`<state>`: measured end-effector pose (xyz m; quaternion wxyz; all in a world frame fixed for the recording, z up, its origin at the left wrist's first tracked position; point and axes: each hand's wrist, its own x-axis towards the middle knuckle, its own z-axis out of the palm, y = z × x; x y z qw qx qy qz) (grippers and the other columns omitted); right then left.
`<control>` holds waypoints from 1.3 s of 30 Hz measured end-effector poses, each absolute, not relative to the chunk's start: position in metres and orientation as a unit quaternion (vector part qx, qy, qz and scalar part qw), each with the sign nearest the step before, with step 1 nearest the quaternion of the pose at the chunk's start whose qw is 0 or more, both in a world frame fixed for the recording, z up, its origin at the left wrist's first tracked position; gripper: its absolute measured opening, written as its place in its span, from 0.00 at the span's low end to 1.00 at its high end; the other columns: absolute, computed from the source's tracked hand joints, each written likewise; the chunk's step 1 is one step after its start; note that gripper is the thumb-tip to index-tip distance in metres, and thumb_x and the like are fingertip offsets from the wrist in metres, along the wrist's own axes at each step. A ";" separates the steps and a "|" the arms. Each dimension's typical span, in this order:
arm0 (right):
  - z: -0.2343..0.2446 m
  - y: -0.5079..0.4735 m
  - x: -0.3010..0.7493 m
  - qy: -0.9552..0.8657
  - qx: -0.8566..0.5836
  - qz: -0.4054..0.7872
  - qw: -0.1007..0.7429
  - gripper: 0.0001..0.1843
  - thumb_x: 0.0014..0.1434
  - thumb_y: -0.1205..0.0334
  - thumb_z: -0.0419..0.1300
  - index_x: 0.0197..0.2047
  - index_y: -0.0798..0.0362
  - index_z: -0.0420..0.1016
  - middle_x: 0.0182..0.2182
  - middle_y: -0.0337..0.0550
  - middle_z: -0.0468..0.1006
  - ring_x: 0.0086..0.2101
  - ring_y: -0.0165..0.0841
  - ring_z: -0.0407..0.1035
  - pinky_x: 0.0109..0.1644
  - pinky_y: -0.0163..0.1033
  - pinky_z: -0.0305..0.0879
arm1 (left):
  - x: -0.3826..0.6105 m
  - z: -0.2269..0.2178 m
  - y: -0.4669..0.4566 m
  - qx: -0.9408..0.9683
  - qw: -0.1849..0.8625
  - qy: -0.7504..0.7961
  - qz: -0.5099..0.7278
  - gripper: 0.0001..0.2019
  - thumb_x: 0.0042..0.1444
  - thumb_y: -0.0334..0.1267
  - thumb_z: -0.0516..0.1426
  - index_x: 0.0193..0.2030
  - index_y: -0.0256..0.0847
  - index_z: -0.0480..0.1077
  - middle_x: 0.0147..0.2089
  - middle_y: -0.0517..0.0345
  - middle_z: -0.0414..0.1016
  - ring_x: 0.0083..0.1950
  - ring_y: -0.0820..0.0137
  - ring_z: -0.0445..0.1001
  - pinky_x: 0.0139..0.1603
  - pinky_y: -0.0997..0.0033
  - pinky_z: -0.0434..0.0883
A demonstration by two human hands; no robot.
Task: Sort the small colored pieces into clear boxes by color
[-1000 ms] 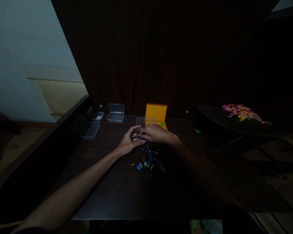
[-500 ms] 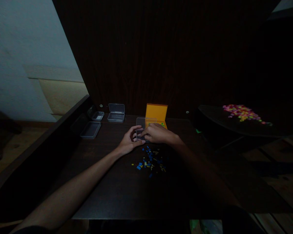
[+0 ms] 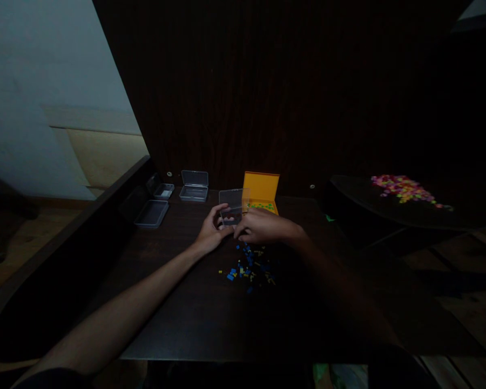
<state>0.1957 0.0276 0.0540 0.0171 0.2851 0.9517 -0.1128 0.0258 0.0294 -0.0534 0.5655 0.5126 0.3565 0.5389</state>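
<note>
My left hand (image 3: 214, 231) grips a clear plastic box (image 3: 233, 201) by its left side, the thumb along the near edge. The box's see-through lid stands raised at the back. At the box's right front edge is my right hand (image 3: 261, 226), its fingers curled together; whether a small piece is in them is hidden. A scatter of small blue and yellow building bricks (image 3: 249, 267) lies on the table just below both hands. Behind the right hand stands an open yellow-orange case (image 3: 261, 185) with green bits in its base.
On the left are an open clear box (image 3: 193, 193), a smaller clear box (image 3: 163, 190) and a shallow clear tray (image 3: 152, 214). A heap of pink and yellow pieces (image 3: 405, 189) sits on a dark surface at right. A dark panel (image 3: 227, 97) rises behind the table (image 3: 178, 324).
The clear box has shifted left and tilted up with my left hand. My right hand has come out of the box to its near right edge. The bricks look unmoved.
</note>
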 end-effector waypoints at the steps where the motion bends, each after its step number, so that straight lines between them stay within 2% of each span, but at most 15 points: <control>1: 0.050 0.028 0.193 0.953 0.282 -0.106 0.036 0.14 0.52 0.68 0.59 0.40 0.47 0.81 0.29 0.38 0.79 0.30 0.29 0.68 0.35 0.33 0.57 | 0.025 -0.054 0.030 0.508 0.565 0.361 0.541 0.36 0.36 0.34 0.69 0.54 0.41 0.60 0.59 0.45 0.65 0.49 0.67 0.72 0.52 0.63 0.69; 6: 0.031 0.031 0.187 0.948 0.297 -0.084 0.072 0.16 0.52 0.68 0.61 0.43 0.44 0.80 0.37 0.42 0.80 0.39 0.33 0.70 0.43 0.36 0.62 | 0.024 -0.052 0.030 0.504 0.568 0.368 0.537 0.35 0.37 0.34 0.68 0.54 0.42 0.60 0.59 0.45 0.65 0.48 0.68 0.72 0.50 0.65 0.70; 13: 0.021 0.030 0.184 0.947 0.305 -0.081 0.060 0.13 0.53 0.69 0.61 0.41 0.47 0.81 0.37 0.42 0.80 0.40 0.34 0.70 0.45 0.37 0.62 | 0.023 -0.056 0.032 0.514 0.566 0.358 0.536 0.35 0.38 0.34 0.68 0.54 0.43 0.60 0.60 0.45 0.64 0.49 0.68 0.73 0.50 0.66 0.70; 18: 0.020 0.029 0.183 0.950 0.297 -0.080 0.049 0.11 0.53 0.69 0.60 0.38 0.49 0.81 0.34 0.42 0.79 0.37 0.33 0.70 0.42 0.36 0.62 | 0.022 -0.058 0.033 0.522 0.564 0.351 0.535 0.35 0.38 0.35 0.68 0.54 0.43 0.61 0.59 0.45 0.65 0.49 0.68 0.73 0.52 0.65 0.69; 22: 0.036 0.029 0.186 0.953 0.271 -0.126 0.049 0.10 0.53 0.68 0.59 0.37 0.50 0.81 0.30 0.40 0.78 0.32 0.30 0.69 0.36 0.33 0.59 | 0.023 -0.056 0.032 0.518 0.566 0.355 0.535 0.35 0.37 0.36 0.68 0.54 0.42 0.61 0.59 0.46 0.65 0.49 0.68 0.72 0.52 0.65 0.69; 27: 0.058 0.034 0.200 0.937 0.324 -0.126 -0.011 0.11 0.55 0.66 0.59 0.40 0.52 0.79 0.28 0.40 0.78 0.28 0.28 0.66 0.32 0.32 0.54 | 0.026 -0.052 0.027 0.524 0.573 0.347 0.526 0.36 0.36 0.35 0.69 0.54 0.41 0.60 0.58 0.47 0.66 0.50 0.67 0.72 0.53 0.63 0.69; 31: 0.055 0.042 0.209 0.928 0.362 -0.083 -0.037 0.12 0.58 0.64 0.57 0.43 0.53 0.79 0.31 0.42 0.78 0.30 0.29 0.67 0.33 0.33 0.53 | 0.027 -0.050 0.023 0.549 0.584 0.330 0.499 0.35 0.39 0.34 0.68 0.55 0.42 0.60 0.57 0.47 0.67 0.50 0.66 0.72 0.51 0.62 0.71; 39: 0.039 0.044 0.204 0.920 0.390 -0.031 -0.015 0.14 0.60 0.61 0.55 0.46 0.51 0.78 0.36 0.47 0.77 0.37 0.34 0.68 0.37 0.35 0.55 | 0.026 -0.052 0.023 0.564 0.599 0.298 0.484 0.34 0.41 0.32 0.67 0.55 0.43 0.61 0.55 0.48 0.69 0.51 0.65 0.72 0.50 0.62 0.72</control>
